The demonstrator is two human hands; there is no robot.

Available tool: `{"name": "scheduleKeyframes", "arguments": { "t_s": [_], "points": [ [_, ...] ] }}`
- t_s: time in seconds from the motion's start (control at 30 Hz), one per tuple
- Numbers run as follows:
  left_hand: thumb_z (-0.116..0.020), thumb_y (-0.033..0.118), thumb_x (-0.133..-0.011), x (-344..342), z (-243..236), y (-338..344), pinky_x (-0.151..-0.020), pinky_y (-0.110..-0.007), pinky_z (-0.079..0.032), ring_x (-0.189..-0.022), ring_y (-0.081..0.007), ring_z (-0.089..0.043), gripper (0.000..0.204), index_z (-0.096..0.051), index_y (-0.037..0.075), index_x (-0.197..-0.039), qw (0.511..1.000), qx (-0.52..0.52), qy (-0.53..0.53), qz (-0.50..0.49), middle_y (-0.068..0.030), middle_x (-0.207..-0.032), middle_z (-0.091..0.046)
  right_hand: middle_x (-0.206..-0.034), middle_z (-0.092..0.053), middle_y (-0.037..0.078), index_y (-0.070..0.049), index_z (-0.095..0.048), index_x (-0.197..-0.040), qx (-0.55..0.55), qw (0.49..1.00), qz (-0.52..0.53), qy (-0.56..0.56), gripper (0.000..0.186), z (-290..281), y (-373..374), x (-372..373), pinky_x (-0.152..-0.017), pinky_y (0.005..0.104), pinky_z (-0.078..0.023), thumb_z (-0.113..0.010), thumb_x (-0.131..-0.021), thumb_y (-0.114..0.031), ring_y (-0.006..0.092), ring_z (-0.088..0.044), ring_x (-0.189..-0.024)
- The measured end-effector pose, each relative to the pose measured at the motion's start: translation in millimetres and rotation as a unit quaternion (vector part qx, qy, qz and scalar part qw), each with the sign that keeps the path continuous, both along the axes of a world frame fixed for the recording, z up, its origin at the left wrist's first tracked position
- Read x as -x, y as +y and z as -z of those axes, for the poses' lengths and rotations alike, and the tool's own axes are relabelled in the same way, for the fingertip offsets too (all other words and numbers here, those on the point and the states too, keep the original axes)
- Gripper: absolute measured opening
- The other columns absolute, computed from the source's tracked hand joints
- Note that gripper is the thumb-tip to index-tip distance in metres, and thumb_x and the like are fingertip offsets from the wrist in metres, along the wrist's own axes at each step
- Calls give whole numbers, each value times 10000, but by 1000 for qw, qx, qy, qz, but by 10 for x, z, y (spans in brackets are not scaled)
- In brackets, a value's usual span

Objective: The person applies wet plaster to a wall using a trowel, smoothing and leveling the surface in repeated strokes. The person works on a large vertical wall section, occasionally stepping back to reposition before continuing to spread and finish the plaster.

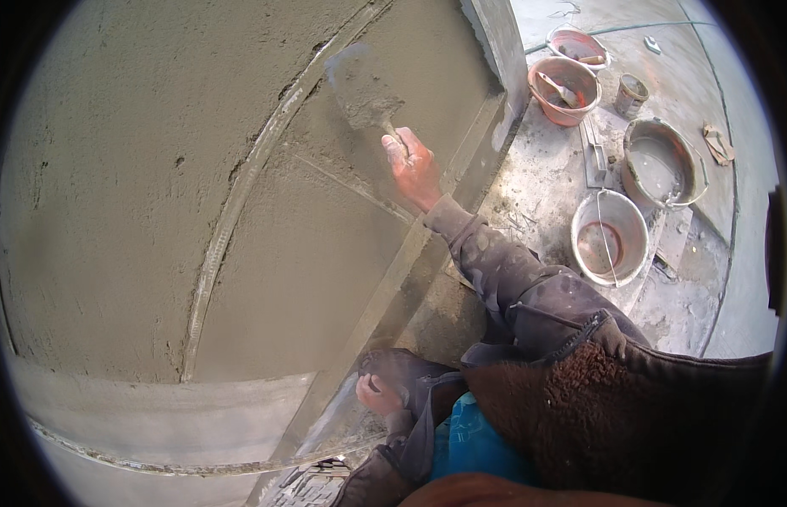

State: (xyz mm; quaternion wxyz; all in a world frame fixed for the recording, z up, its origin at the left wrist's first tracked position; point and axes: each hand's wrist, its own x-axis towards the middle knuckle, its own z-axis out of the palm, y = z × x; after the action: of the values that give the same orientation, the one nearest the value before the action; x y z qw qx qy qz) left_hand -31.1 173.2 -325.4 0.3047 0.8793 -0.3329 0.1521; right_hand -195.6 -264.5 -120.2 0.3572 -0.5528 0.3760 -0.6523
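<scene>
My right hand [416, 173] is closed round the handle of a trowel [362, 89] at arm's length. The trowel's broad blade, smeared with grey mortar, lies against or very close to the wet mortar on the wall [317, 279]. To the left of the blade, a narrow pale strip [233, 190] runs up the wall. Low down, beside my dark-clothed knee, my left hand [377, 395] has its fingers curled in. Whatever it may hold is hidden.
On the right stand a reddish bucket [565, 117] with a brush in it, a bucket of grey liquid [698, 182], a pale bucket [586, 258] and a small can [631, 95]. A long metal profile [593, 156] lies between them. A corner board [393, 291] edges the wall.
</scene>
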Motion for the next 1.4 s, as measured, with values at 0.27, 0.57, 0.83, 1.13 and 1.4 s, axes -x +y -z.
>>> {"name": "scheduleKeyframes", "arguments": {
  "t_s": [0.27,0.57,0.83,1.13,1.4],
  "points": [
    [-570,287,-970,-92,211,58,-1050,-505,-369,-1192,-388,-522,313,-640,3,-1082,999,25,-29,8,-215,-1217,-605,-995,-677,190,-61,-605,-1119,-84,991,103,-23,414,-230,-1417,665,-847,460,-474,-497,-1003,-444,393,-640,-982],
    [-584,296,-952,-110,161,74,-1023,-512,-376,-1158,-397,-535,304,-640,16,-1058,999,-42,-27,1,-216,-1181,-617,-1180,-671,183,-119,-607,-1259,-118,990,68,19,490,-465,-2066,941,-961,470,-456,-477,-982,-502,390,-604,-1149],
    [-579,315,-953,-118,194,96,-1011,-516,-382,-1134,-401,-550,319,-652,16,-1039,997,-45,-59,-2,-213,-1145,-632,-1163,-686,176,-114,-632,-1246,-79,996,23,22,503,-274,-2174,751,-946,457,-483,-489,-973,-511,380,-626,-1123],
    [-592,297,-954,-57,104,33,-1004,-496,-392,-1131,-378,-561,305,-663,14,-1044,997,-61,-49,-9,-190,-1148,-644,-890,-725,141,-126,-661,-1149,67,989,46,127,436,-291,-1322,378,-769,462,-535,-532,-966,-500,359,-702,-864],
    [-544,340,-978,-50,26,54,-1037,-512,-365,-1180,-398,-529,370,-645,-2,-1077,998,-63,-21,3,-220,-1197,-616,-847,-703,167,-71,-648,-1106,-25,997,69,-3,418,-273,-1859,596,-725,459,-516,-536,-976,-453,375,-689,-830]
  ]
}}
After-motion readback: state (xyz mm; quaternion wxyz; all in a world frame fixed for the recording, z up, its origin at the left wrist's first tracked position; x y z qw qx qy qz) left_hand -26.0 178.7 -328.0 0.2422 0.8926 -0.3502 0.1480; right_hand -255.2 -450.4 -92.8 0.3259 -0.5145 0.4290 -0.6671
